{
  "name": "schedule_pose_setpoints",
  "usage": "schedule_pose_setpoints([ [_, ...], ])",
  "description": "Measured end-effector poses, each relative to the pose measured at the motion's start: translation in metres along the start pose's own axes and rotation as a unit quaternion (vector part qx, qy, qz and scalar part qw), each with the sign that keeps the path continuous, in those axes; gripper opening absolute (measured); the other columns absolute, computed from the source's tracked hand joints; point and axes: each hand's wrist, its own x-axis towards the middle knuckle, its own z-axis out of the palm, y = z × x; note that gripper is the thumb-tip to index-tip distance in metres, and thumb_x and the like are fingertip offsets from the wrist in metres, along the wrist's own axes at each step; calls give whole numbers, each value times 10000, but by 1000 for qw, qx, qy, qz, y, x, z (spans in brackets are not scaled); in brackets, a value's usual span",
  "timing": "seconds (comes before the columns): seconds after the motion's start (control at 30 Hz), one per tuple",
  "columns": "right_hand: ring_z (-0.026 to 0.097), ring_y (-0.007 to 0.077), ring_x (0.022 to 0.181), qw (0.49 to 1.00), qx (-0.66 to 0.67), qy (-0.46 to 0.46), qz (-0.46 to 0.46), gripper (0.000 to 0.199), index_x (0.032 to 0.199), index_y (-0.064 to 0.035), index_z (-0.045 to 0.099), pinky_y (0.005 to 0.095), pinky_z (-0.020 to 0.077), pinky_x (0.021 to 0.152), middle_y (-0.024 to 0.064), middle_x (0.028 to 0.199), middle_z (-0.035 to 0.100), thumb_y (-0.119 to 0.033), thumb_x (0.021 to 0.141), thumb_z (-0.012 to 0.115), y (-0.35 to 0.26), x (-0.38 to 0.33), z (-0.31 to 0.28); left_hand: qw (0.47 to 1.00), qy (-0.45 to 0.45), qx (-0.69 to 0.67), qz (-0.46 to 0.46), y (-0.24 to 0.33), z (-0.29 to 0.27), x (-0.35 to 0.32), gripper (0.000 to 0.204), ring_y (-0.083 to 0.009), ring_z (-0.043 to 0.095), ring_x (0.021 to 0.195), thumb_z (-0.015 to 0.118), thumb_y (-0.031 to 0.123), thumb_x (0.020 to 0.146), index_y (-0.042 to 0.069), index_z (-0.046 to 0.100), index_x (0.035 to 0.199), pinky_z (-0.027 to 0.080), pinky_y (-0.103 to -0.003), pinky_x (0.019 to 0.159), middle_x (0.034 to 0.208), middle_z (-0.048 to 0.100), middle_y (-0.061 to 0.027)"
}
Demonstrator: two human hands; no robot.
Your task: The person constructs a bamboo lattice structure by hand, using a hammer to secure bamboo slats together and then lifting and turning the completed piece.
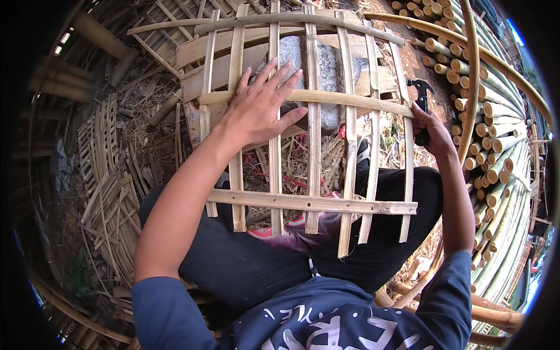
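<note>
A bamboo lattice panel (312, 157) lies over my lap and the stone, made of several upright slats fastened to three crosspieces. My left hand (261, 111) rests on the middle crosspiece (332, 98) and the slats by it, fingers spread, holding nothing. At the panel's right edge, my right hand (433, 129) is closed round a black claw hammer (421, 90). The hammer's head points up and away from me. The right fingertips come close to the end of the middle crosspiece; whether they also pinch it, I cannot tell. Under the panel's far half sits a grey stone block (326, 73).
Wooden boards (224, 55) lie around the stone. Stacked bamboo poles (496, 122) fill the right side, with a curved bamboo rail (473, 64) before them. More slatted bamboo pieces (105, 181) are piled on the left. Shavings and scraps (256, 160) litter the ground.
</note>
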Motion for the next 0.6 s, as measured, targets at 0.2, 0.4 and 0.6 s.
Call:
schedule_pose_setpoints([
  [0.2,417,19,551,1000,0,1,9,215,941,-86,610,203,348,500,-82,683,473,-288,987,663,-1,-4,3,1000,-1,-6,7,0,0,-1,824,-254,169,1532,257,748,954,231,222,1595,86,-519,1242,1657,215,-37],
  [0.4,411,14,548,1000,-1,1,14,210,903,-112,594,200,344,496,-94,676,457,-291,989,661,-2,-2,5,1000,-2,-21,8,-2,-1,0,810,-263,172,1532,323,725,956,225,250,1588,100,-513,1243,1653,225,-59],
  [0.6,412,9,550,999,25,18,16,197,887,-124,586,195,348,497,-103,671,443,-273,988,665,-4,-5,9,998,33,-52,32,-5,2,1,822,-287,182,1528,374,724,939,230,258,1586,75,-527,1244,1656,208,-82],
])
